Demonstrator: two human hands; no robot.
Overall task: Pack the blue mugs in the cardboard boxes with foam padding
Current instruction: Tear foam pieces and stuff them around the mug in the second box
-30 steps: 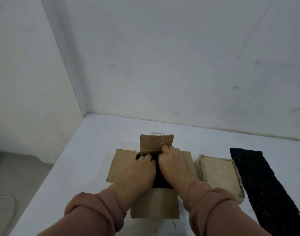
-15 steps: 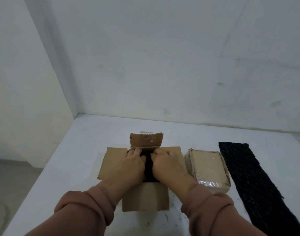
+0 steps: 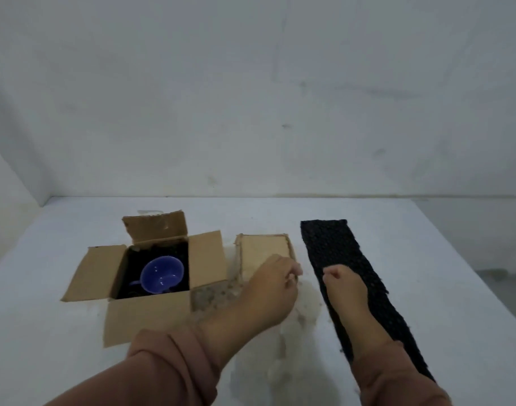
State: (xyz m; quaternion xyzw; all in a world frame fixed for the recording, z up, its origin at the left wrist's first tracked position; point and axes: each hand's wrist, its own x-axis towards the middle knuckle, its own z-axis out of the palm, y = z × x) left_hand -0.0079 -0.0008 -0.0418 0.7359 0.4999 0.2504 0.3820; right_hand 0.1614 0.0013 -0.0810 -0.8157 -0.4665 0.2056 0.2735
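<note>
Blue mug (image 3: 162, 274) is seated upright in the foam-lined open box (image 3: 145, 313), flaps spread for access. Right hand (image 3: 346, 284) is curled at the foam strip (image 3: 338, 247), probably for padding. Left hand (image 3: 272, 288) is curled by the closed box (image 3: 262, 250). Neither grip can be told.

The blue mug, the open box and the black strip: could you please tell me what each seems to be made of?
Blue mug: probably glazed ceramic, glossy with bright highlights inside.
Open box: plain brown cardboard, matte, flaps creased and torn at the edges.
Black strip: likely foam padding, matte, coarse pebbled surface, ragged edges.
</note>
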